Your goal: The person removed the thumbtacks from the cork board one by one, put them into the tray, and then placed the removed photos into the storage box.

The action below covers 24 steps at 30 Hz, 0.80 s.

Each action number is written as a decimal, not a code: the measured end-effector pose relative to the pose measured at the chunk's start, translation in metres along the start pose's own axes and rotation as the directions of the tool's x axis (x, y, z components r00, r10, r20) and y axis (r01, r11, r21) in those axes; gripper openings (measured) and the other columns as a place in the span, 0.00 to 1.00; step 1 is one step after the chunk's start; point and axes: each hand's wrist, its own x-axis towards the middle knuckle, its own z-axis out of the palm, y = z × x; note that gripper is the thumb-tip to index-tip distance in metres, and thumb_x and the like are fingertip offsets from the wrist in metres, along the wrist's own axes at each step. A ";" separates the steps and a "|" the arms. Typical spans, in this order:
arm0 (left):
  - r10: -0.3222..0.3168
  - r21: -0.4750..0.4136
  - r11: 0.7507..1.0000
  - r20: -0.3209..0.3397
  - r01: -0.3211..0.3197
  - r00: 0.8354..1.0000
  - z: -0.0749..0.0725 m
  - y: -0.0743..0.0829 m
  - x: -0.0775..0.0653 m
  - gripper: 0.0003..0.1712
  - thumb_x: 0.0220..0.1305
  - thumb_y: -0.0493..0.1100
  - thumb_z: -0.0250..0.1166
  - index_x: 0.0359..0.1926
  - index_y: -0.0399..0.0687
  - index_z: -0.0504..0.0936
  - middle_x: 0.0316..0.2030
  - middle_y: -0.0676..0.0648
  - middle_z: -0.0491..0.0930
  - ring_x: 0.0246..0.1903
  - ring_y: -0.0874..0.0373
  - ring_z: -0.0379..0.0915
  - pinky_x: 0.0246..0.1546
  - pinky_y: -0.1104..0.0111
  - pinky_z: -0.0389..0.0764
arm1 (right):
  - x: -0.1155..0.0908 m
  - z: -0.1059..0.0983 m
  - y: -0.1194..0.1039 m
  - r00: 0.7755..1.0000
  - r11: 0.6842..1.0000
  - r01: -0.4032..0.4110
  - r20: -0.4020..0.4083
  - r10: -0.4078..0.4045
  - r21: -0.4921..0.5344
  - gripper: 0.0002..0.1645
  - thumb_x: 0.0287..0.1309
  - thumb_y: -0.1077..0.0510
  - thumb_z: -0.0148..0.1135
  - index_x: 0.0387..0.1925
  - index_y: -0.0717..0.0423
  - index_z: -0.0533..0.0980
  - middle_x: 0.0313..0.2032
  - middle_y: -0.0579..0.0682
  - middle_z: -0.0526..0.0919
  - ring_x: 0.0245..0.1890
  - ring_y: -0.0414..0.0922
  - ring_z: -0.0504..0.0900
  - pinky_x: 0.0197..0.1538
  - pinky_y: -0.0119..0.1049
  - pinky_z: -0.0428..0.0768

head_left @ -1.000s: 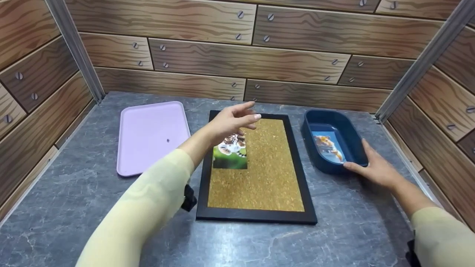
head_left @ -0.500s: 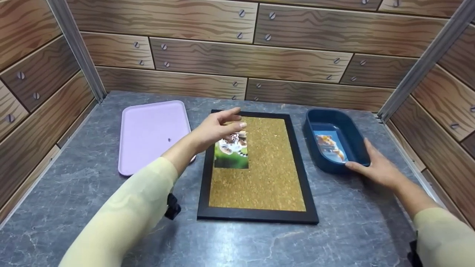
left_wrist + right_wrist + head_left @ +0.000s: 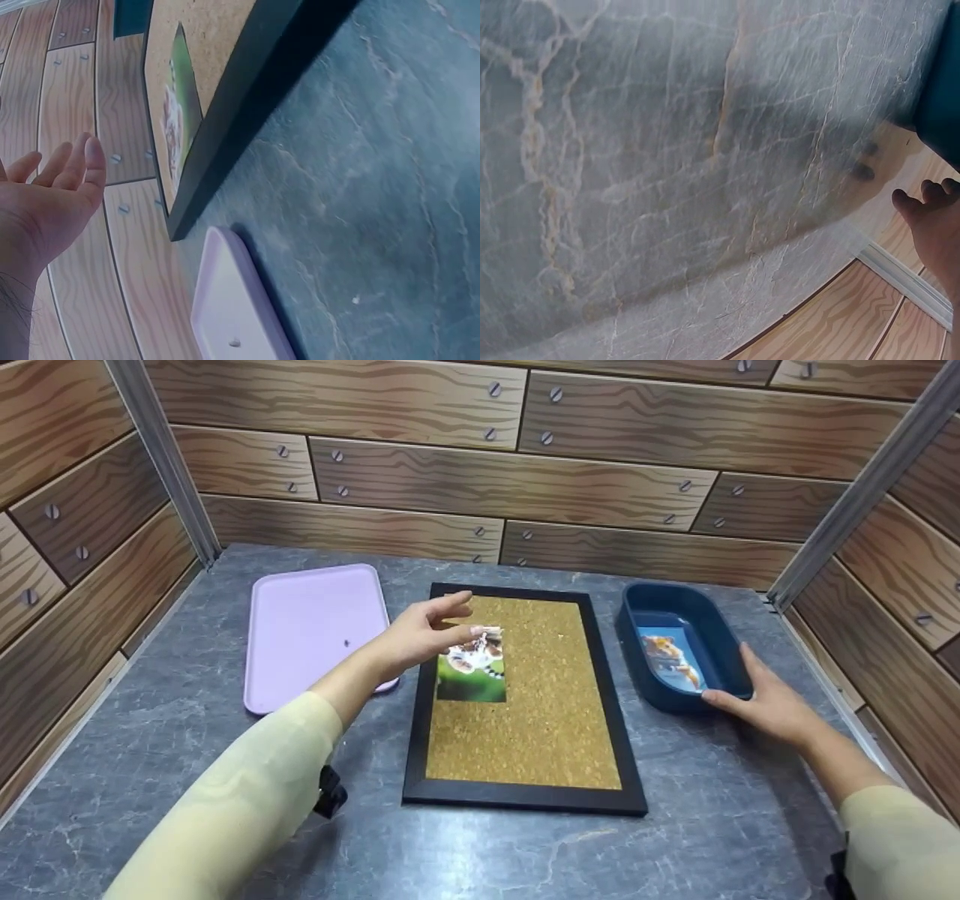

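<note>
My left hand hovers over the left side of a black-framed cork board, fingers loosely extended and holding nothing. Beneath its fingertips lies a photo card of an animal with a ringed tail on green, set on the cork; the hand covers its upper part. The left wrist view shows the same hand with its palm bare. My right hand grips the near right corner of a dark blue plastic bin, thumb at the near rim and fingers along the outer side. Inside the bin lies a hamster picture card.
A lilac tray with a small dark speck lies left of the board, partly behind the left forearm. Grey marbled tabletop surrounds everything. Wood-patterned panels close off the back and both sides, with metal posts at the corners.
My left hand has drawn back to the left and slightly nearer, uncovering more cork and some of the photo card. The right hand stays on the bin. The whole view has shifted slightly.
</note>
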 end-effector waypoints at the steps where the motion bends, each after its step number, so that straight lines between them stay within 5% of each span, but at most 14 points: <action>1: 0.002 -0.005 1.000 0.002 -0.002 1.000 0.000 -0.001 -0.001 0.43 0.74 0.44 0.68 0.83 0.43 0.59 0.76 0.36 0.67 0.69 0.44 0.73 0.64 0.55 0.79 | 0.000 0.000 0.000 1.000 1.000 0.004 -0.002 -0.004 -0.001 0.72 0.70 0.32 0.63 0.82 0.66 0.27 0.78 0.80 0.34 0.76 0.80 0.41 0.72 0.77 0.48; 10: 0.029 0.018 0.999 0.004 -0.029 1.000 -0.004 -0.010 -0.007 0.45 0.73 0.42 0.69 0.83 0.40 0.58 0.76 0.35 0.65 0.70 0.44 0.72 0.67 0.59 0.75 | 0.000 0.000 0.000 1.000 1.000 0.007 -0.009 -0.007 -0.003 0.72 0.70 0.33 0.63 0.82 0.67 0.27 0.78 0.81 0.34 0.76 0.81 0.42 0.72 0.77 0.48; 24: 0.049 0.170 0.984 -0.019 -0.045 0.999 -0.009 -0.021 -0.013 0.48 0.70 0.48 0.71 0.81 0.36 0.59 0.75 0.33 0.67 0.70 0.36 0.70 0.68 0.56 0.75 | -0.002 -0.001 -0.004 1.000 0.999 -0.011 0.001 0.011 -0.032 0.73 0.70 0.31 0.62 0.81 0.68 0.26 0.78 0.80 0.34 0.75 0.81 0.43 0.72 0.78 0.49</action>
